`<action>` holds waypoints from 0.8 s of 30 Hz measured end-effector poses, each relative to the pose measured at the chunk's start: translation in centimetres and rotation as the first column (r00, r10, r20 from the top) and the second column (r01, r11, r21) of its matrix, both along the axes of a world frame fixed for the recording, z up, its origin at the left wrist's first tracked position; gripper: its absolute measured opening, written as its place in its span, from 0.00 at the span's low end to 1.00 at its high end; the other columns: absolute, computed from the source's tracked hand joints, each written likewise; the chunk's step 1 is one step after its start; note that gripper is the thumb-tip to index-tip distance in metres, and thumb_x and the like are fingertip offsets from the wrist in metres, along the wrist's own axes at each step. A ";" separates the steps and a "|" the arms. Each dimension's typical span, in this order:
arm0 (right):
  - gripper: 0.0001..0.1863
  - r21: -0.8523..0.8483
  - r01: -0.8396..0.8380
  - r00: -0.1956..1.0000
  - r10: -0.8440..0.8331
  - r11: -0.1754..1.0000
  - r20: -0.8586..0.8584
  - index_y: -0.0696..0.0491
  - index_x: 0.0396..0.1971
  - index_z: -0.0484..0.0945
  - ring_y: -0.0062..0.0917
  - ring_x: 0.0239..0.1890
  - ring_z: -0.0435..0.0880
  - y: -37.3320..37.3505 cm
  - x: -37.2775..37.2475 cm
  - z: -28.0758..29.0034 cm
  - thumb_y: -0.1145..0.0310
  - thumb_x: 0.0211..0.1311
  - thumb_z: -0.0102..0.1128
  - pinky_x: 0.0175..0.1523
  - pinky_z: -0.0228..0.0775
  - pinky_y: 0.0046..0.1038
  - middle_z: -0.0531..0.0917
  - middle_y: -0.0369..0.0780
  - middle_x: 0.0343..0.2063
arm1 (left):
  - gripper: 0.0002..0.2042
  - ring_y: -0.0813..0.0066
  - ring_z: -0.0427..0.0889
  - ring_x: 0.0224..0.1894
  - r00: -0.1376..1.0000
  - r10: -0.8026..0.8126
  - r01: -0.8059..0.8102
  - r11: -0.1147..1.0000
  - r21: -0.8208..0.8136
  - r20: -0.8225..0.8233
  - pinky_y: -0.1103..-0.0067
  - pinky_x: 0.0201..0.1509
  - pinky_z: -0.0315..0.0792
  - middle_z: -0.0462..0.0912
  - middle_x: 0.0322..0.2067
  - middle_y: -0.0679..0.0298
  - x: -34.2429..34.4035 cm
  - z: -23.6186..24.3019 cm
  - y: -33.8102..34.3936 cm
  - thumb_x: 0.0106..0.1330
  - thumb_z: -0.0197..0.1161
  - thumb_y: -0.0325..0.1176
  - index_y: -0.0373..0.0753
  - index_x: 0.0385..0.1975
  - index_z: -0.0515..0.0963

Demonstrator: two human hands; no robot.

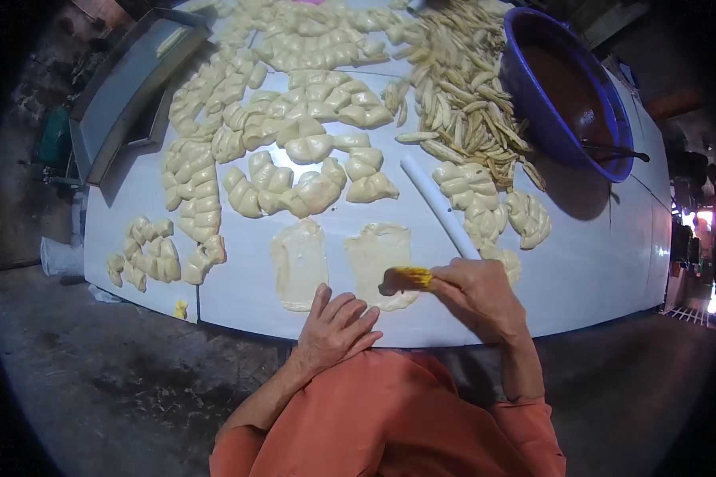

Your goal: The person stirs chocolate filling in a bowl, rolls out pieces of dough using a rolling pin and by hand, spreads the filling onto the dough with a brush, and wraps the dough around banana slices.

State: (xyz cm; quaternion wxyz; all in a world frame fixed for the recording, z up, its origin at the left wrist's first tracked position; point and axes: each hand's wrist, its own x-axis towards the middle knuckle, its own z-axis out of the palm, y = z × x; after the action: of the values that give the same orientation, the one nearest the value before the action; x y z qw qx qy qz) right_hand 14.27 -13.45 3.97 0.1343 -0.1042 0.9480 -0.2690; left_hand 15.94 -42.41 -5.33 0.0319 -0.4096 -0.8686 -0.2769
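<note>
Two flat, pale dough sheets, a left one (298, 262) and a right one (370, 254), lie side by side on the white table. My right hand (481, 294) grips a yellow implement (416, 274) with a dark brown end, held over the right sheet. Its exact kind is unclear, and it hides part of that sheet. With fingers stretched out, my left hand (338, 327) rests by the lower corner of the left sheet and holds nothing. A long white rod (439, 207) lies slanted just beyond my right hand.
Many shiny dough pieces (310, 99) cover the table's middle and left. Pale peeled strips (469, 103), perhaps banana, are heaped at the far right. Beside them stands a blue basin (545, 127) of brown mixture with a dark-handled utensil (612, 149). A metal tray (123, 87) sits far left.
</note>
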 end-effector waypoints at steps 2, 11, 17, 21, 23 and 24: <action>0.08 0.061 0.095 0.994 -0.091 0.994 -0.058 0.49 0.36 0.85 0.38 0.29 0.83 0.3 0.3 0.7 0.61 0.65 0.64 0.34 0.73 0.38 0.80 0.40 0.23 | 0.20 0.66 0.75 0.55 1.000 0.001 -0.001 1.000 -0.017 0.001 0.47 0.66 0.64 0.76 0.47 0.66 0.0 0.0 0.0 0.62 0.71 0.49 0.47 0.50 0.80; 0.09 0.025 0.121 0.991 -0.119 0.992 -0.061 0.51 0.41 0.85 0.38 0.27 0.82 -1.5 0.9 -0.9 0.63 0.66 0.64 0.33 0.71 0.38 0.81 0.41 0.25 | 0.18 0.68 0.77 0.52 1.000 0.019 -0.019 1.000 0.004 0.008 0.48 0.67 0.63 0.78 0.45 0.68 -0.1 -0.2 0.0 0.63 0.70 0.48 0.47 0.49 0.81; 0.08 0.048 0.201 0.969 -0.191 0.979 -0.156 0.49 0.37 0.85 0.37 0.27 0.82 0.0 2.6 -0.3 0.61 0.67 0.63 0.32 0.71 0.38 0.80 0.40 0.23 | 0.17 0.70 0.78 0.51 0.999 0.026 -0.026 1.000 0.006 0.023 0.50 0.67 0.64 0.78 0.44 0.68 -0.1 0.1 0.1 0.63 0.70 0.47 0.47 0.48 0.81; 0.09 0.012 0.179 0.976 -0.176 0.984 -0.127 0.49 0.37 0.85 0.38 0.28 0.83 -0.1 3.0 -1.4 0.61 0.66 0.63 0.32 0.71 0.38 0.81 0.41 0.24 | 0.17 0.69 0.78 0.51 0.999 0.045 -0.045 0.999 0.020 0.015 0.49 0.67 0.64 0.79 0.44 0.68 0.0 0.0 0.2 0.63 0.71 0.47 0.46 0.47 0.82; 0.09 0.020 0.238 0.966 -0.235 0.971 -0.109 0.49 0.38 0.85 0.38 0.29 0.83 -0.8 3.1 -0.9 0.61 0.65 0.63 0.33 0.72 0.38 0.82 0.41 0.25 | 0.17 0.69 0.78 0.51 0.999 0.043 -0.044 0.999 0.022 0.010 0.49 0.66 0.64 0.79 0.44 0.69 0.0 -0.2 0.1 0.63 0.71 0.47 0.46 0.47 0.82; 0.09 -0.010 0.266 0.958 -0.265 0.964 -0.111 0.50 0.38 0.85 0.39 0.29 0.83 -1.1 3.2 -0.9 0.61 0.66 0.63 0.35 0.73 0.39 0.83 0.42 0.26 | 0.17 0.70 0.78 0.51 0.999 0.047 -0.047 0.998 0.030 0.008 0.49 0.67 0.64 0.79 0.44 0.69 0.0 -0.3 0.1 0.63 0.71 0.46 0.46 0.46 0.82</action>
State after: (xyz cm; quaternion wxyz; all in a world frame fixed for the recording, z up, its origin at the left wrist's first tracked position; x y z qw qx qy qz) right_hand 17.42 -14.56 3.04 0.0441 0.0093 0.9600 -0.2762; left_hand 15.93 -42.31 -5.66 0.0417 -0.3875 -0.8738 -0.2908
